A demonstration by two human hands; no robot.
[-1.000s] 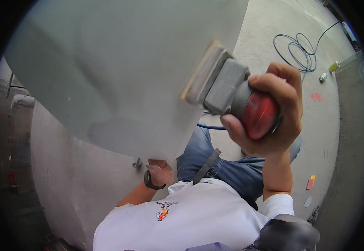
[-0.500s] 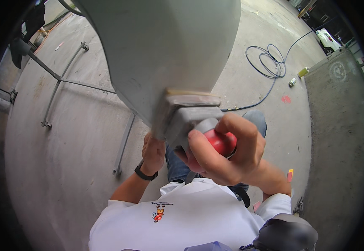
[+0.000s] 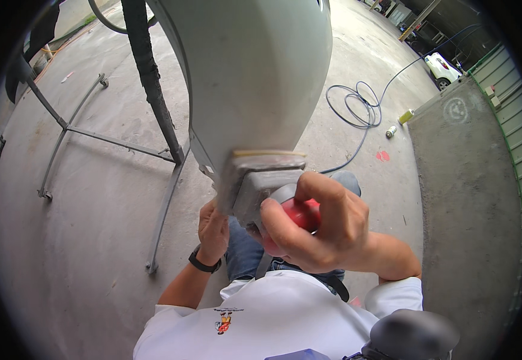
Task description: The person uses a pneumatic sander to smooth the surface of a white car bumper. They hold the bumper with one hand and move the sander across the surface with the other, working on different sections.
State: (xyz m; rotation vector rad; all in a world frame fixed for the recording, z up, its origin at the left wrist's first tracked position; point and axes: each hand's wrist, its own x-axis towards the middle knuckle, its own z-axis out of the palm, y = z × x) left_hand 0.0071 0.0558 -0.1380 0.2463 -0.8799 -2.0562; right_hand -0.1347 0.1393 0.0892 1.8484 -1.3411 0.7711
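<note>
One right hand [image 3: 326, 233] clutches a red-and-grey sander [image 3: 268, 180] at a curved, pale-grey panel [image 3: 258, 78]. Left hand [image 3: 213, 233]: grip unclear.

A bare concrete floor [image 3: 93, 252] spreads all around, pale grey and scuffed, with a red patch [image 3: 383, 156] on the right. At left, a metal stand [image 3: 149, 78] with small casters rests on it. Along the right side runs a rough grey wall [image 3: 471, 192] bearing a round pale drawing [image 3: 456, 110]; ribbed metal panels [image 3: 508, 90] with green edging rise above it. A white car [image 3: 442, 70] is parked far right, near a slanting post [image 3: 420, 20]. The floor is brightest far off; the far-right corner lies in shadow.
</note>
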